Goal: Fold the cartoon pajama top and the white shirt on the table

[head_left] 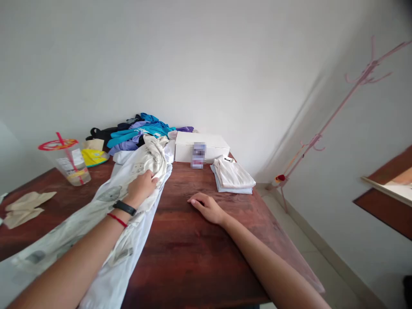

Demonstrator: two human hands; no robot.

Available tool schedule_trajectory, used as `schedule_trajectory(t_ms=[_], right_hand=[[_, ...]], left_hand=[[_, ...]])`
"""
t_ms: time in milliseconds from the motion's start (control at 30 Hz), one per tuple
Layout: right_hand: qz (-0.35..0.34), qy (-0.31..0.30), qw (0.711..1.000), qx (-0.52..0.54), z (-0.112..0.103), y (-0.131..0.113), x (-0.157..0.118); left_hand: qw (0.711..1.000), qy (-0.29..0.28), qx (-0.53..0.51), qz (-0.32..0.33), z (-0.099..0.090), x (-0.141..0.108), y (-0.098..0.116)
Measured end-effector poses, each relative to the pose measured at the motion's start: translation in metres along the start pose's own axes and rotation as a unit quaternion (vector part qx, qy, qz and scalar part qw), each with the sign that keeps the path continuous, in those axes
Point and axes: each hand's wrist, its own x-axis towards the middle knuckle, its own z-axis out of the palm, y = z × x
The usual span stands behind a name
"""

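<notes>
My left hand [142,187], with a black band and a red string at the wrist, is closed on a cream garment with grey prints [109,194]. That garment lies lengthwise over a white cloth [141,253] on the left half of the brown table [193,266]. To the right, my right hand [206,207] rests on the bare wood, its fingers loosely curled and partly hidden beneath it. Behind it on the right sits a folded light shirt [234,175] on top of a folded pale blue garment [222,187].
A white box [185,150] stands against the wall, beside a pile of blue, purple and black clothes [141,131]. At the left are a plastic cup with a straw [72,165], a yellow packet [95,157] and brown paper [27,208]. A pink coat rack [343,103] stands at right.
</notes>
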Motion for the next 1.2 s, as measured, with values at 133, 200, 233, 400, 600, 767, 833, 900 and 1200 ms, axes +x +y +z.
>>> schedule_trajectory(t_ms=[133,200,233,400,600,767,833,900,1200], right_hand=[[-0.007,0.000,1.000,-0.003,0.000,0.001,0.000],[-0.009,-0.002,1.000,-0.003,0.000,0.002,0.000],[-0.009,-0.002,1.000,-0.003,0.000,0.002,0.000],[0.011,0.002,1.000,0.007,0.001,0.001,0.001],[0.037,0.006,0.999,0.027,-0.001,0.006,0.002],[0.074,0.026,0.988,0.130,-0.002,0.015,0.005],[0.081,0.029,0.983,0.163,-0.001,0.018,0.005],[0.084,0.027,0.980,0.176,0.000,0.020,0.005],[0.082,-0.006,0.986,0.143,0.000,0.010,0.004]], left_hand=[[0.993,0.024,-0.115,0.013,-0.003,0.011,-0.005],[0.980,0.051,-0.190,0.030,-0.008,0.013,-0.001],[0.971,0.065,-0.228,0.038,-0.013,0.013,0.001],[0.907,0.132,-0.394,0.060,-0.051,0.002,0.019],[0.781,0.110,-0.610,0.077,-0.099,-0.039,0.056],[0.865,-0.242,-0.383,0.218,-0.087,-0.086,0.073],[0.834,-0.423,-0.265,0.235,-0.073,-0.103,0.074],[0.801,-0.512,-0.185,0.249,-0.064,-0.114,0.074],[0.959,-0.132,-0.135,0.213,-0.073,-0.079,0.020]])
